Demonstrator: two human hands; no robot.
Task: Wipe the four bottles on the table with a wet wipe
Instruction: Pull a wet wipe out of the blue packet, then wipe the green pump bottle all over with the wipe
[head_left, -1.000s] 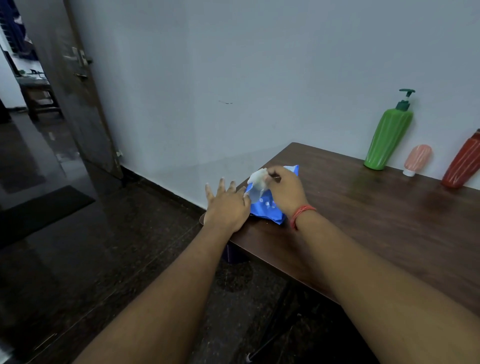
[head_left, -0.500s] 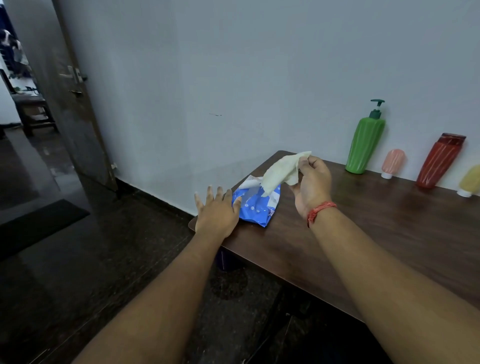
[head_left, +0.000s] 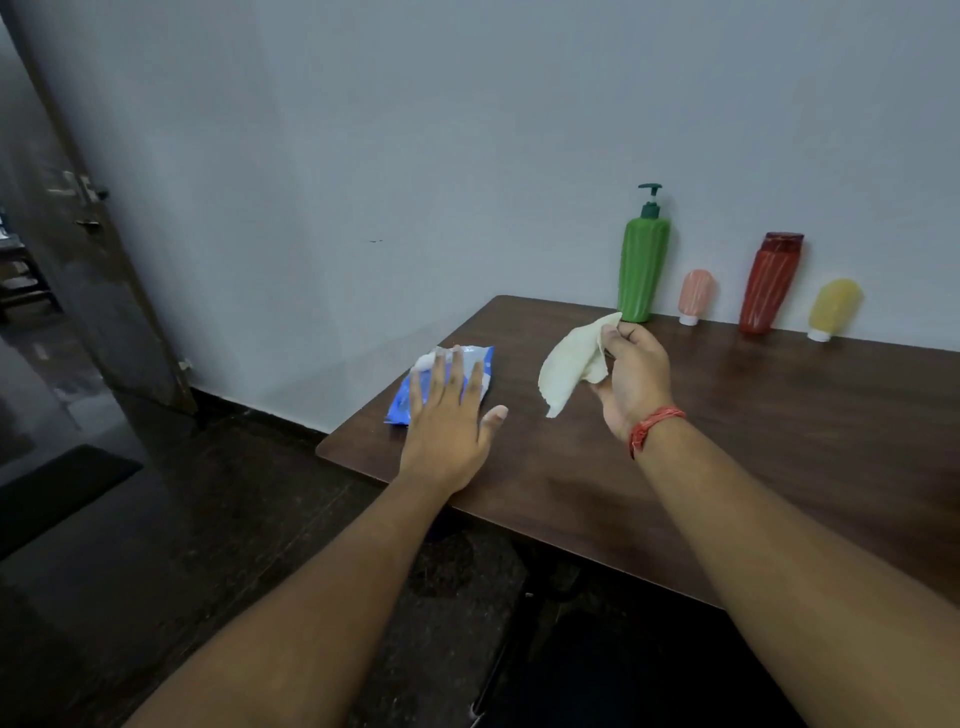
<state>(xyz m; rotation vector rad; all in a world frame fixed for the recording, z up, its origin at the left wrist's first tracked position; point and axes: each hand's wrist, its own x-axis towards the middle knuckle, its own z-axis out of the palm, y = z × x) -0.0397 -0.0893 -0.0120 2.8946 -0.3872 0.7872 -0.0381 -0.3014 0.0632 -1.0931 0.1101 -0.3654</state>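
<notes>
Along the wall at the back of the brown table (head_left: 753, 467) stand a tall green pump bottle (head_left: 643, 270), a small pink bottle (head_left: 695, 295), a red bottle (head_left: 770, 283) and a small yellow bottle (head_left: 832, 309). My right hand (head_left: 631, 376) pinches a white wet wipe (head_left: 571, 369), which hangs above the table in front of the green bottle. With straight fingers, my left hand (head_left: 449, 415) presses flat on the blue wipes pack (head_left: 405, 402) near the table's left corner.
The table's left corner and front edge lie close to my arms. A white wall runs behind the bottles. A dark door (head_left: 88, 260) stands open at the left, over a glossy dark floor (head_left: 156, 545) with a black mat (head_left: 52, 488).
My right hand has pulled the wipe fully out of the pack and carried it right, toward the green bottle. My left hand has slid onto the pack's top.
</notes>
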